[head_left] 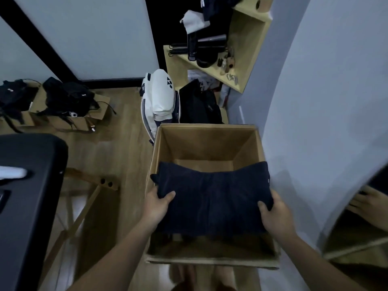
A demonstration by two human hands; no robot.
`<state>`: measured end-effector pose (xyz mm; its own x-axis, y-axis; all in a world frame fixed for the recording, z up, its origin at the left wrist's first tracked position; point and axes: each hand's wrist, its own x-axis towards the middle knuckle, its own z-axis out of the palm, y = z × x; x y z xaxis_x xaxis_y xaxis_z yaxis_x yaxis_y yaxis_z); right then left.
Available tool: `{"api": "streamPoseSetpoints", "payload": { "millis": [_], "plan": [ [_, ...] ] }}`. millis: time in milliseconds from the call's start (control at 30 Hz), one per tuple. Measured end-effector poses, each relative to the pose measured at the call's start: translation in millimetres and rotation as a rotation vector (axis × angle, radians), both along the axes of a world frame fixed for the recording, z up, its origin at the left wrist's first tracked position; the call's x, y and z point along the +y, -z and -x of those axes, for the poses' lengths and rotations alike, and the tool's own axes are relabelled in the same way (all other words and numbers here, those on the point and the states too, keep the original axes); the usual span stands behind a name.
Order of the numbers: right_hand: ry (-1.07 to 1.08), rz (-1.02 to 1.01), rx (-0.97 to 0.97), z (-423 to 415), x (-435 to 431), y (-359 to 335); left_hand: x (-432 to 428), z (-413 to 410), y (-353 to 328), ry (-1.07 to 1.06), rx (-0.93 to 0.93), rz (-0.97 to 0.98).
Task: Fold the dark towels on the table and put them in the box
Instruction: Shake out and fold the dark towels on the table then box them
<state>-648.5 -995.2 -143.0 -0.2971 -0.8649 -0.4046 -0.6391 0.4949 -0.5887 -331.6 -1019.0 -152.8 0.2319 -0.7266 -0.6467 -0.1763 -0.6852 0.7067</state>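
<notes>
Container: one open-topped cardboard box [245,148] on the wood floor, hard against the pale wall on its right. Beyond the towel's far edge I see bare tan cardboard low in the box; what lies under the towel is hidden from me.

Task item: one folded dark towel [212,198], held in the mouth of the box over its nearer half. I cannot tell whether it touches the box walls.

Hands: both forearms reach forward and down from the bottom of the view.
- left hand [156,203] grips the towel's left end, thumb on top, fingers tucked beneath and out of sight.
- right hand [277,215] grips the right end the same way, thumb pressed onto the cloth.

Orientation: the towel's long axis runs left to right, spanning nearly the full width of the box. The two far corners stick out to the sides and the far edge dips in the middle.

Surroundings: black table [31,185] at left; a white sports bag [161,95] upright behind the box; wooden shelf [247,49] above it, cluttered.
</notes>
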Motion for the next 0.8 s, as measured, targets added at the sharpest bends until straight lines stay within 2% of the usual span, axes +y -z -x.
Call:
{"api": "streamPoseSetpoints", "payload": {
  "millis": [267, 400, 500, 800],
  "plan": [
    [0.019, 0.099, -0.031, -5, -120, 56, -117, 11, 59, 0.034, -0.182, 0.109],
    [0.114, 0.041, 0.094, 16, -170, 80, -157, -5, 85, 0.230, -0.532, -0.060],
    [0.063, 0.017, 0.150, 19, -178, 77, -156, -19, 85, 0.378, -0.675, -0.051],
    [-0.193, 0.005, 0.131, -22, -143, 41, -139, -13, 47, 0.733, -0.767, 0.122]
  ]
}}
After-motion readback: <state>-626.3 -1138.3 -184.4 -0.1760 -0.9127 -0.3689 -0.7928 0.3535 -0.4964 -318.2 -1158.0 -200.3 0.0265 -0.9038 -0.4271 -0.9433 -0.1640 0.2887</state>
